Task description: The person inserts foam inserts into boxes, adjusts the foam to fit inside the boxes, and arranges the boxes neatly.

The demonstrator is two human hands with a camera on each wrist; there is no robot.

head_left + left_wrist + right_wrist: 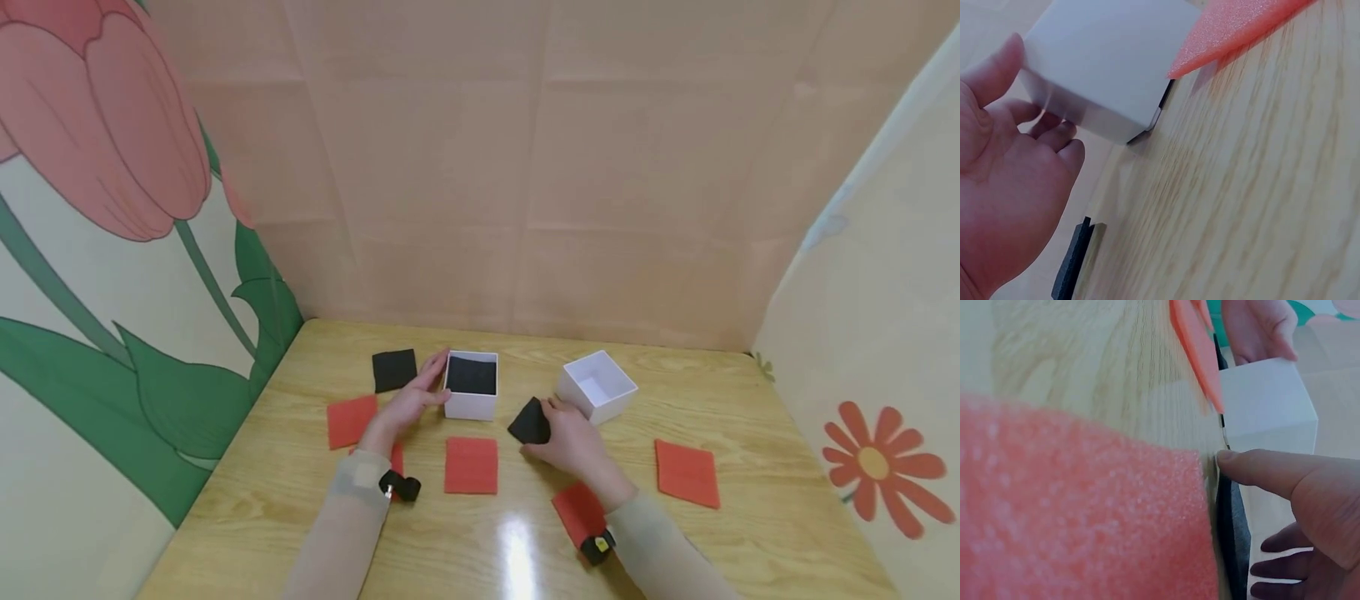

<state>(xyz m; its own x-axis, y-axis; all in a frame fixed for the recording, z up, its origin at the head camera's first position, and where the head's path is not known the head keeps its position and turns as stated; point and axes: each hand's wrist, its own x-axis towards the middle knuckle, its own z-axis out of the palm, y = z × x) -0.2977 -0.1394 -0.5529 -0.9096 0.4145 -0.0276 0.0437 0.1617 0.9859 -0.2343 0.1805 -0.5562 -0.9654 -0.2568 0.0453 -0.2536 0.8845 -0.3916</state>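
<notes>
i'm watching the right hand point(573, 446) pinching a black square point(529, 423) at its ten o'clock, relaxed left hand point(408, 402) touching a white box point(471, 407), edge-only grip possibly risking slipping.

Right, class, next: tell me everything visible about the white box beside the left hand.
The white box is squarish, open-topped and plain-walled, perhaps smooth cardboard. It stands upright on the wood-grained table, left of a second box, with black foam inside. The left hand touches its left side, thumb at the near corner.
</notes>
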